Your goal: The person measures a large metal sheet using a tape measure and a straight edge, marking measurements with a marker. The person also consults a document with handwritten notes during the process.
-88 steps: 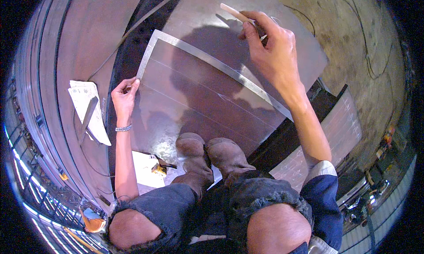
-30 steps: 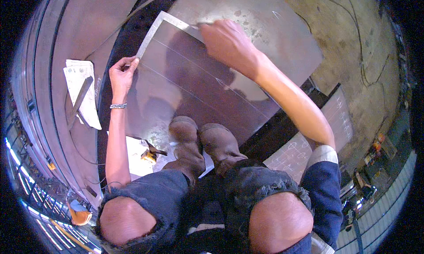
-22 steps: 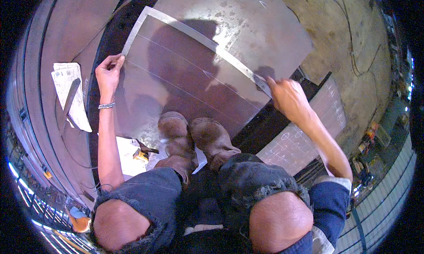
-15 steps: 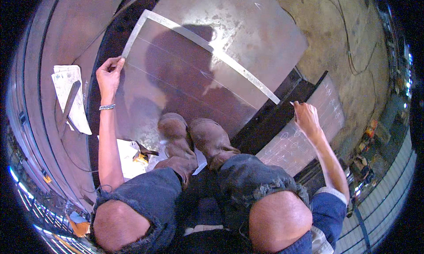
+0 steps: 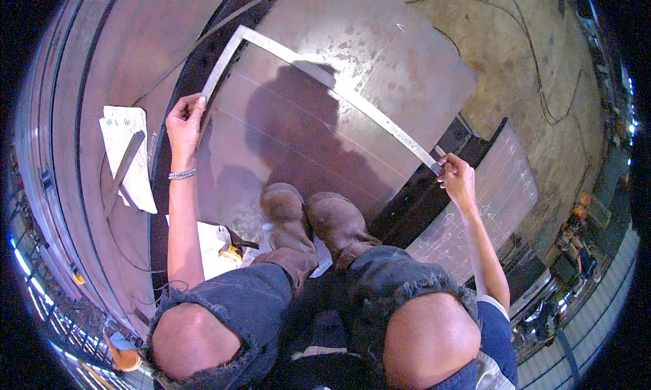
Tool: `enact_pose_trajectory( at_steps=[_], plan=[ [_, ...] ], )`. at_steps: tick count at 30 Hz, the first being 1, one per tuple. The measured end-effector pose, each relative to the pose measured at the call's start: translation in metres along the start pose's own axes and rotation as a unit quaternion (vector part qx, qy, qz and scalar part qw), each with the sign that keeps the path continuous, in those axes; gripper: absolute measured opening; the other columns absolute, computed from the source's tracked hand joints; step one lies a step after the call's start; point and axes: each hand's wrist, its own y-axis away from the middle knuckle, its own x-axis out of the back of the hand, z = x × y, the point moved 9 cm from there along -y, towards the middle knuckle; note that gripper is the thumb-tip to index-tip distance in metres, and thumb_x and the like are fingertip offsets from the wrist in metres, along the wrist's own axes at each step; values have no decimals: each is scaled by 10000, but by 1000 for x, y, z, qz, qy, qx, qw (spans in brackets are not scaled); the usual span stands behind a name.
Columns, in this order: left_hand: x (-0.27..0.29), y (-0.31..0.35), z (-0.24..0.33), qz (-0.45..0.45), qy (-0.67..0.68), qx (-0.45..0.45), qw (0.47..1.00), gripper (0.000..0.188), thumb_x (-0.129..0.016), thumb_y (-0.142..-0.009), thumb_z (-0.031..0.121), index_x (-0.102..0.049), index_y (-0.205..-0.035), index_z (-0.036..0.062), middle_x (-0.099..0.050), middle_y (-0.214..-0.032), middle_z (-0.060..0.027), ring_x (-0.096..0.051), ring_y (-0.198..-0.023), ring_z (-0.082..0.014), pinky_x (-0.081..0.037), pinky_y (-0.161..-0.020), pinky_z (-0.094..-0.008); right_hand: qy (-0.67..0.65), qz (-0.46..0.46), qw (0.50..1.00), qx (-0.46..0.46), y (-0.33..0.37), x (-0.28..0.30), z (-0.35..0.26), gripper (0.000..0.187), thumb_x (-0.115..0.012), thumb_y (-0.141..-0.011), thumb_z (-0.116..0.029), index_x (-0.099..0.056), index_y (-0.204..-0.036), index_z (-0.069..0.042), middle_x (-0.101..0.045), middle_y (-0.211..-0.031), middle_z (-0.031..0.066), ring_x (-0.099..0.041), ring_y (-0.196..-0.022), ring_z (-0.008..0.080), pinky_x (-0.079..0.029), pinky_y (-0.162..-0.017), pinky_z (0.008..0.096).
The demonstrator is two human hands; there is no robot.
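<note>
A large metal carpenter's square (image 5: 363, 105) spans the steel plate (image 5: 291, 146), its corner at the far left. My left hand (image 5: 184, 129), a chain bracelet at the wrist, pinches the end of the short arm. At the end of the long arm, the fingers of my right hand (image 5: 458, 176) close on the metal. A thin pale marking stick (image 5: 439, 150) juts up from between those same fingers. Fine light lines run across the plate beneath the square. How firmly the square rests on the plate I cannot tell.
My boots (image 5: 332, 217) stand on the plate. White papers (image 5: 129, 159) lie at left under a dark metal strip (image 5: 125, 161). A yellow-and-black object (image 5: 232, 253) sits on white paper near my left shin. Right lies a chalk-marked plate (image 5: 488, 193); cables (image 5: 536, 85) cross the floor beyond.
My right hand has moved in from beside the long arm and taken hold of its end. My left hand keeps its pinch. The whole view has shifted slightly.
</note>
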Motion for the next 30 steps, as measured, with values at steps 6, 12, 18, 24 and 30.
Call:
enact_pose_trajectory(
  at_steps=[6, 12, 18, 24, 30],
  plan=[
    [5, -22, 93, -24, -29, -59, 998, 350, -725, -886, 216, -670, -1155, -1, -695, -1029, -71, -622, -949, -139, -473, -860, -271, -52, 75, 995, 28, 4, 87, -53, 182, -458, -989, -75, -635, -979, -35, -581, -716, 10, -564, -612, 68, -462, -514, 231],
    [2, -26, 121, -31, 55, -127, 990, 323, -732, -855, 136, -653, -1139, 4, -685, -983, -60, -611, -828, -104, -490, -760, -251, -7, 158, 982, 102, 35, 168, -105, 175, -492, -984, -120, -638, -991, -25, -561, -674, 0, -543, -579, 74, -444, -534, 244],
    [8, -23, 118, -48, 102, -101, 988, 292, -741, -861, 179, -678, -1119, 55, -661, -858, 8, -558, -684, -55, -447, -615, -218, 54, 174, 976, 122, 76, 194, -140, 187, -471, -1000, -101, -647, -1016, -40, -578, -720, -8, -541, -594, 45, -427, -503, 201],
    [22, -35, 123, -15, 111, -118, 987, 281, -747, -859, 202, -694, -1086, 47, -685, -869, 1, -566, -669, -66, -451, -618, -222, 93, 173, 972, 132, 76, 210, -166, 193, -463, -997, -105, -647, -1020, -50, -574, -703, -5, -541, -581, 48, -432, -491, 208],
    [41, -55, 145, -5, 89, -147, 985, 292, -733, -877, 203, -674, -1099, 24, -688, -905, -38, -591, -696, -91, -483, -640, -244, 45, 105, 989, 96, 21, 190, -157, 223, -450, -972, -127, -643, -934, -22, -592, -654, 20, -563, -542, 85, -458, -477, 260]
  ],
)
